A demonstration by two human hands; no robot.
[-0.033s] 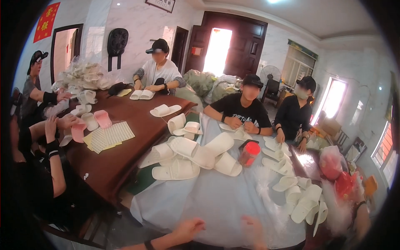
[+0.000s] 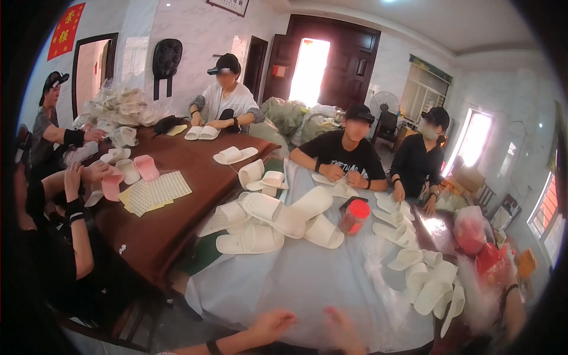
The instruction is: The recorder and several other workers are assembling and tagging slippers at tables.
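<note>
My left hand [image 2: 271, 327] is held low over the pale grey sheet [image 2: 307, 284] that covers the table in front of me. Its fingers are loosely stretched toward the right, with nothing visible in them. Facing it across a small gap is my right hand [image 2: 342, 330], fingers up and apart, somewhat blurred and bare of any object. Beyond both hands lies a heap of white slippers [image 2: 263, 208]. A clear jar with a red lid [image 2: 357, 216] stands beside the heap. More white slippers [image 2: 435, 287] lie in a row at the right.
Left of me a brown-covered table [image 2: 177, 219] bears sticker sheets [image 2: 155, 192], pink slippers [image 2: 146, 168] and a bagged pile [image 2: 118, 106]. Several people work around both tables. Red plastic bags [image 2: 494, 263] and clear wrap sit at the right edge.
My right hand has moved left, toward my left hand, narrowing the gap. My left hand has shifted slightly right. The slippers and jar have stayed put.
</note>
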